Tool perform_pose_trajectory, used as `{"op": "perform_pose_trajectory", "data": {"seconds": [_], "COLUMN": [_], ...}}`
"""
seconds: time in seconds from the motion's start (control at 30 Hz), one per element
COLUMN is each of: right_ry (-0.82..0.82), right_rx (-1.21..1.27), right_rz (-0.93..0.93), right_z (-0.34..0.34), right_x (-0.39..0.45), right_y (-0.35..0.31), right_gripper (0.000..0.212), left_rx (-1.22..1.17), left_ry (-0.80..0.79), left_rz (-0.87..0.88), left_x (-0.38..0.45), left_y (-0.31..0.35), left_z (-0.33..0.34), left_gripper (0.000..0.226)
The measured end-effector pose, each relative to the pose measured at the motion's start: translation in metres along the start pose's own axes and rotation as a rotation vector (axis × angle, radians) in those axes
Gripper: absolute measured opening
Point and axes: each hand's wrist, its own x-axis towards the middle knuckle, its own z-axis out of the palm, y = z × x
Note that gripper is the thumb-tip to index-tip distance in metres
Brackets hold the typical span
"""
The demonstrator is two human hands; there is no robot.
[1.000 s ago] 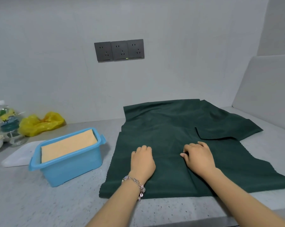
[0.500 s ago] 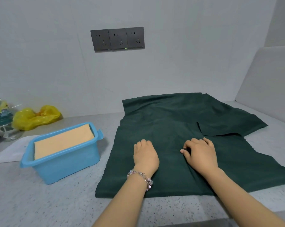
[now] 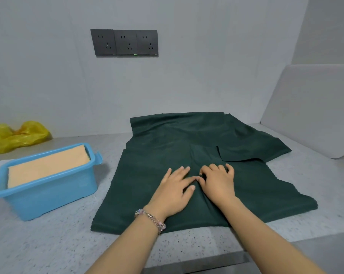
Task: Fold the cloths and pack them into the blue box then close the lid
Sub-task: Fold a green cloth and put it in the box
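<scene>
Both hands lie palm-down side by side on the middle of the green cloth, which is spread over the counter. The left hand rests flat, fingers straight and aimed toward 1 o'clock, fingertips touching the right hand, whose fingers are curled, seemingly pinching the fabric. At 9 o'clock the lidless blue box holds a folded orange cloth.

Both forearms are bare, with no sleeves in view. The left hand has a thin metal chain bracelet at the wrist, strung with small pale, glassy beads. The right hand wears nothing, and its wrist is bare too.
</scene>
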Motion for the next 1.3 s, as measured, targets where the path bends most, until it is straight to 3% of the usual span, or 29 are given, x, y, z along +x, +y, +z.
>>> {"op": "perform_pose_trajectory", "data": {"seconds": [0.07, 0.17, 0.43, 0.67, 0.8, 0.87, 0.97, 1.03, 1.3], "right_ry": [-0.014, -0.038, 0.029, 0.019, -0.011, -0.026, -0.2, -0.338, -0.446], "right_rx": [-0.001, 0.01, -0.174, -0.259, -0.27, -0.134, 0.143, 0.151, 0.006], "right_rz": [0.0, 0.02, 0.148, 0.277, 0.172, 0.081, -0.071, -0.123, 0.159], "right_z": [0.0, -0.001, -0.018, -0.028, -0.029, -0.029, -0.024, -0.021, -0.039], "right_x": [0.0, -0.001, -0.002, -0.003, -0.005, -0.01, -0.025, -0.034, -0.042], "right_y": [0.0, 0.01, 0.084, 0.107, 0.09, 0.069, 0.036, 0.03, 0.114], "right_gripper": [0.028, 0.029, 0.027, 0.024, 0.03, 0.036, 0.044, 0.05, 0.059], "left_rx": [0.102, 0.181, 0.189, 0.187, 0.192, 0.192, 0.201, 0.202, 0.193], "left_ry": [-0.217, -0.315, -0.331, -0.321, -0.319, -0.319, -0.318, -0.317, -0.338], "left_rz": [-0.075, -0.137, -0.13, -0.131, -0.131, -0.132, -0.128, -0.129, -0.129], "left_x": [0.001, 0.001, 0.003, 0.002, 0.002, 0.002, 0.003, 0.002, 0.002], "left_y": [-0.001, -0.005, -0.005, -0.005, -0.003, -0.003, -0.003, -0.004, -0.004], "left_z": [0.005, 0.006, 0.005, 0.006, 0.007, 0.006, 0.005, 0.004, 0.005], "left_gripper": [0.054, 0.056, 0.056, 0.055, 0.055, 0.055, 0.055, 0.055, 0.055]}}
